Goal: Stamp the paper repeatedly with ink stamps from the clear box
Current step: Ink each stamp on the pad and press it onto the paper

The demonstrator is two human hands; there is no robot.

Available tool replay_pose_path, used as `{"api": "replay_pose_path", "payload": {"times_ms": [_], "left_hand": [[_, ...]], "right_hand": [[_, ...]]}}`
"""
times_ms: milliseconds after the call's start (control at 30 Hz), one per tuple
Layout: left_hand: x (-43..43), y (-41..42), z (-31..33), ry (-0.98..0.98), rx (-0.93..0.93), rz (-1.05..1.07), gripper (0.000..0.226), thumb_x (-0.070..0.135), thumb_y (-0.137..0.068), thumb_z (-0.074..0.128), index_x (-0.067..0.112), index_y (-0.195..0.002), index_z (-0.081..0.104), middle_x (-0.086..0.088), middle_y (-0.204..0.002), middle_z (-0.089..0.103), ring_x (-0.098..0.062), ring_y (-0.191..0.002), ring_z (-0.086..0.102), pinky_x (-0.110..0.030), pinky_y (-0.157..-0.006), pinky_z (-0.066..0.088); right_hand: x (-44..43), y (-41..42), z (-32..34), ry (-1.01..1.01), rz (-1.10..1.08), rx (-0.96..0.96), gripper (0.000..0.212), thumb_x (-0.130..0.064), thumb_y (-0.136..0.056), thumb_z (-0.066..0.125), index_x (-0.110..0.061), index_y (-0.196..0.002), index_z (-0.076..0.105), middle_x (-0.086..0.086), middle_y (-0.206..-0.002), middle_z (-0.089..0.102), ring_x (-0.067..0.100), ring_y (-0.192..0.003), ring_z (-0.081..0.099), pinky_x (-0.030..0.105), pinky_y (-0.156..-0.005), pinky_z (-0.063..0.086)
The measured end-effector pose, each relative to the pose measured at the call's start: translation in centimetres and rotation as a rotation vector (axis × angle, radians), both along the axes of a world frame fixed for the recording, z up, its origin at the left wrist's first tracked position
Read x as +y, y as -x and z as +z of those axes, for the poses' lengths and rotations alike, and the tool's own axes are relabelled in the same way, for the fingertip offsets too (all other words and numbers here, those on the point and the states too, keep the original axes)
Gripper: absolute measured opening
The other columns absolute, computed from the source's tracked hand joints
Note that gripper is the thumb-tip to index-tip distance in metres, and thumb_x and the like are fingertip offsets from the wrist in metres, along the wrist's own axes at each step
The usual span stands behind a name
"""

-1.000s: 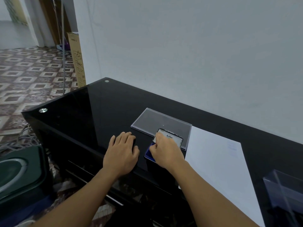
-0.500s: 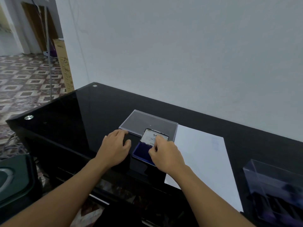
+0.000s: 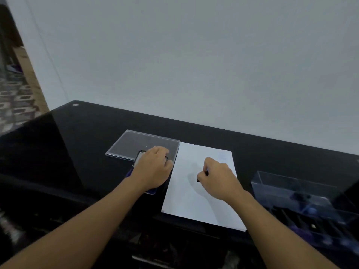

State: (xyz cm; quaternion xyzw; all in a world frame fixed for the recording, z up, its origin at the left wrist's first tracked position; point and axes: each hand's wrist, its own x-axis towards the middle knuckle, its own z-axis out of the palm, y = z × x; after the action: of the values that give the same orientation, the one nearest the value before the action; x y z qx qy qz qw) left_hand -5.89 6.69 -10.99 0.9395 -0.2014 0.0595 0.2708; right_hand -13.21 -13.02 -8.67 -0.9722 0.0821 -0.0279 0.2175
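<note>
A white sheet of paper lies on the black glass table. My right hand is over its upper middle, fingers curled round a small dark stamp whose end shows at the hand's left. My left hand rests on the blue ink pad, just left of the paper, covering most of it; the pad's raised lid peeks out beside the fingers. The clear box with several dark stamps stands at the right.
A clear flat lid lies behind the ink pad. A grey wall runs close behind the table. The table's front edge is near my forearms. Patterned floor tiles show at the far left.
My right hand left the ink pad and moved right over the paper with a stamp. My left hand shifted right onto the ink pad. The view swung to the right.
</note>
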Motion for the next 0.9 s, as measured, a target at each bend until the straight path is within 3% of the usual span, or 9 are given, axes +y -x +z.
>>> {"api": "replay_pose_path", "payload": {"times_ms": [167,367,500,633,900], "left_hand": [[-4.9,-0.5,-0.3,0.029,-0.003,-0.093,0.04,0.027,-0.098,0.047,0.01,-0.134,0.051,-0.003,-0.14,0.051,-0.023,-0.13,0.044,-0.041,-0.111,0.034],[-8.1,-2.0,-1.2,0.0,0.008,-0.159,0.055,0.037,-0.091,0.037,0.008,-0.135,0.052,-0.006,-0.141,0.053,-0.023,-0.129,0.045,-0.045,-0.11,0.035],[-9.5,-3.4,-2.2,-0.012,0.031,-0.177,0.044,0.026,-0.097,0.046,0.007,-0.136,0.051,-0.007,-0.144,0.05,-0.023,-0.131,0.043,-0.043,-0.113,0.033],[-10.5,-4.1,-2.9,-0.018,0.053,-0.184,0.053,0.033,-0.089,0.036,0.006,-0.133,0.053,-0.008,-0.14,0.052,-0.024,-0.127,0.044,-0.045,-0.11,0.035],[-11.9,-5.3,-4.0,-0.059,0.031,-0.198,0.041,0.024,-0.097,0.044,0.008,-0.134,0.05,-0.005,-0.141,0.049,-0.023,-0.13,0.039,-0.045,-0.113,0.025]], "right_hand": [[-4.5,-0.3,0.6,0.014,-0.07,0.007,0.018,-0.025,-0.095,0.055,-0.016,-0.082,0.046,0.007,-0.08,0.063,0.02,-0.062,0.052,0.034,-0.055,0.044],[-8.6,-2.0,1.5,-0.002,-0.118,0.016,0.016,-0.026,-0.096,0.055,-0.015,-0.085,0.049,0.006,-0.083,0.062,0.02,-0.066,0.054,0.035,-0.057,0.045],[-9.8,-3.1,1.6,-0.007,-0.11,0.043,0.016,-0.026,-0.097,0.054,-0.015,-0.086,0.05,0.005,-0.085,0.06,0.018,-0.066,0.053,0.029,-0.056,0.039],[-10.2,-4.6,1.0,0.016,-0.073,0.078,0.015,-0.026,-0.095,0.058,-0.015,-0.087,0.051,0.004,-0.091,0.06,0.02,-0.071,0.056,0.03,-0.058,0.042],[-10.3,-6.4,-0.5,0.039,-0.04,0.116,0.014,-0.024,-0.092,0.06,-0.013,-0.088,0.051,0.005,-0.091,0.059,0.021,-0.069,0.054,0.033,-0.06,0.045]]}}
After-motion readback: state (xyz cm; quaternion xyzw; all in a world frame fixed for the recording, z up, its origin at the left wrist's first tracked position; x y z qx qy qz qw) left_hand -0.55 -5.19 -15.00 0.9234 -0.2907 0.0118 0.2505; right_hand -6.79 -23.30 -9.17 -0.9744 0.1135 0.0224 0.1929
